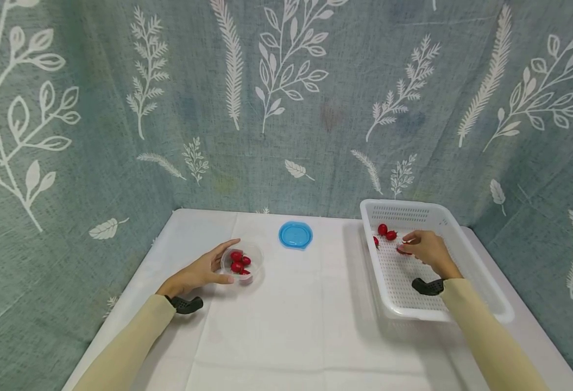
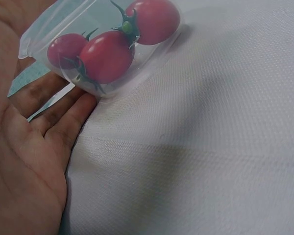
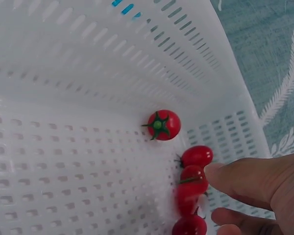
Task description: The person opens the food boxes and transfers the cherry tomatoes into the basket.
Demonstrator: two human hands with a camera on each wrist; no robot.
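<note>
The white perforated basket [image 1: 467, 255] sits at the right of the cloth-covered table [image 1: 291, 326], and the right hand [image 1: 428, 248] is down inside it, fingertips [image 3: 220, 172] meeting a small cluster of cherry tomatoes [image 3: 192, 183] near the far wall; one more tomato [image 3: 163, 125] lies just apart from them, stem up. The fingers look curled in toward a tomato, but the views do not show whether any tomato is actually pinched yet. To do this pick well, I would settle thumb and forefinger on opposite sides of a single fruit — not the green stem, which could tear — and squeeze lightly, since the skins are thin and the tomatoes roll easily on the slotted floor. Over on the left, the left hand [image 1: 203, 271] lies spread and relaxed against the side of the clear round container [image 1: 241, 264], steadying it rather than gripping; several tomatoes [image 2: 108, 54] already lie inside. Keeping that palm in contact should stop the light tub sliding — its blue lid [image 1: 295, 234] rests well apart, toward the back.
</note>
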